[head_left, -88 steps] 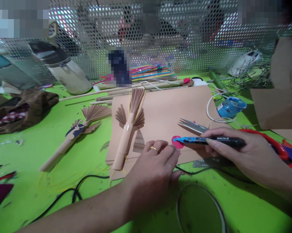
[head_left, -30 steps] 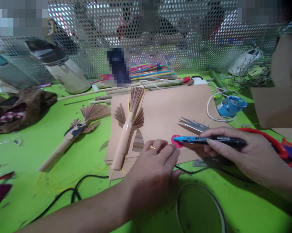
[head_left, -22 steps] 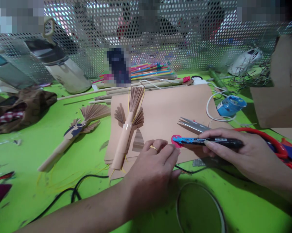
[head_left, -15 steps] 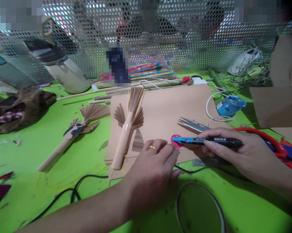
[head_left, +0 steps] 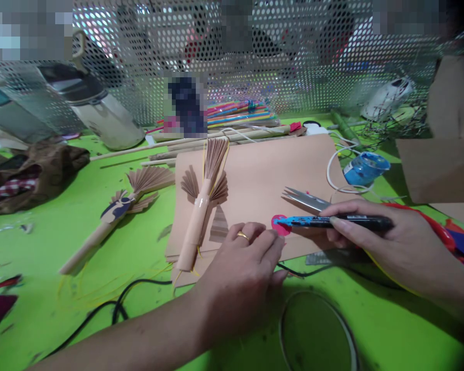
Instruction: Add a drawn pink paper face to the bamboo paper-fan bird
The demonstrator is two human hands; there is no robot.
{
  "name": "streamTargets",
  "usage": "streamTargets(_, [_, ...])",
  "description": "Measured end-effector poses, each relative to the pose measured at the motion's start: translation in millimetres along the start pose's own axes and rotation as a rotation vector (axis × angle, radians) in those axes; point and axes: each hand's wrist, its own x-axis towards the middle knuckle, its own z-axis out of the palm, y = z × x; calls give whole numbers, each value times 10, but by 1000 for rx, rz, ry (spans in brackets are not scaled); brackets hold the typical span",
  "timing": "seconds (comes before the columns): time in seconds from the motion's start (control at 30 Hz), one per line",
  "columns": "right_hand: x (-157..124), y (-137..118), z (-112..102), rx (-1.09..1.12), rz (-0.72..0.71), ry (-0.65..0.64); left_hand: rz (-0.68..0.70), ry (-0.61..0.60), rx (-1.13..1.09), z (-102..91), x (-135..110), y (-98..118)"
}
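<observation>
My right hand (head_left: 386,242) is closed around a black marker pen (head_left: 343,221) smeared with blue paint toward its tip. The tip lies over a small rounded pink paper piece (head_left: 280,230), where a little blue shows. With fingers bent, my left hand (head_left: 247,263) holds down the pink piece's near-left edge; its fingertips are partly hidden. Both rest over brown card sheets (head_left: 262,165). Scissors (head_left: 307,200) with their blades slightly apart lie just beyond the marker, their red handles partly behind my right hand. Left of my left hand lies a rolled-paper figure (head_left: 201,211) with pleated fans.
Another pleated paper figure (head_left: 100,232) lies on the green table (head_left: 34,247). An open blue paint jar (head_left: 366,168) stands at right beside a white cable. Sticks (head_left: 170,149), a bottle (head_left: 100,113) and a perforated metal screen (head_left: 301,62) line the back. A black cord (head_left: 139,282) crosses the front.
My right hand has drawn the marker slightly to the right over the pink piece. My left hand has stayed in place.
</observation>
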Motion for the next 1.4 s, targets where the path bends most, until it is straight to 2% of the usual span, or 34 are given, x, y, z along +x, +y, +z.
streamTargets(0.23, [4,-8,11,40,-19,-21,1,0,-1,-11,-5,6])
streamTargets(0.53, [6,8,-19,-86,-52,81,14,7,21,-15,0,3])
streamTargets(0.73, [-1,48,-30,-74,-19,100,21,9,35,-15,4,-3])
streamTargets(0.93, [-9,37,-11,71,15,50,19,16,30,-10,0,-6])
streamTargets(1.4, [-12,-23,9,92,80,-67,8,-8,16,-7,-4,-9])
